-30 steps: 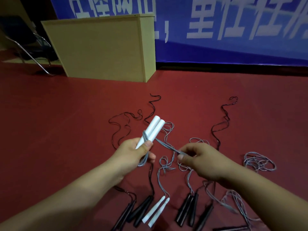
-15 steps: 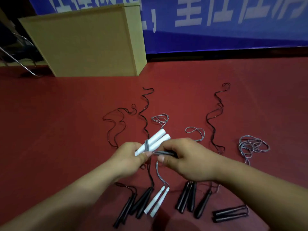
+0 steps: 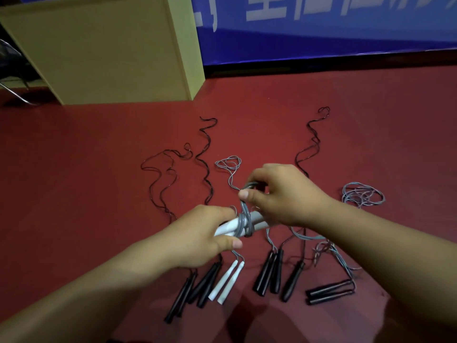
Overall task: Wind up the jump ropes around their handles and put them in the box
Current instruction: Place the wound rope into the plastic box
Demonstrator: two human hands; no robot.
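Observation:
My left hand [image 3: 197, 233] grips a pair of white handles [image 3: 232, 225] held side by side above the red floor. A grey rope [image 3: 244, 219] is wound a few turns round their middle. My right hand [image 3: 282, 194] pinches a loop of that grey rope just above the handles, partly covering their far end. The rope's loose tail hangs down toward the floor beneath my right wrist. A tall yellowish box [image 3: 103, 48] stands at the back left.
Several other ropes lie in a row on the floor: black-handled pairs [image 3: 268, 273], [image 3: 193, 288], [image 3: 329, 292], one white-handled pair [image 3: 227, 280], and a loose grey coil [image 3: 362, 195]. A blue banner [image 3: 321, 26] lines the back wall. Chair legs [image 3: 12, 90] show at the far left.
My right hand has carried the grey rope up and over the handles, adding turns around them. The view has tilted down and moved closer.

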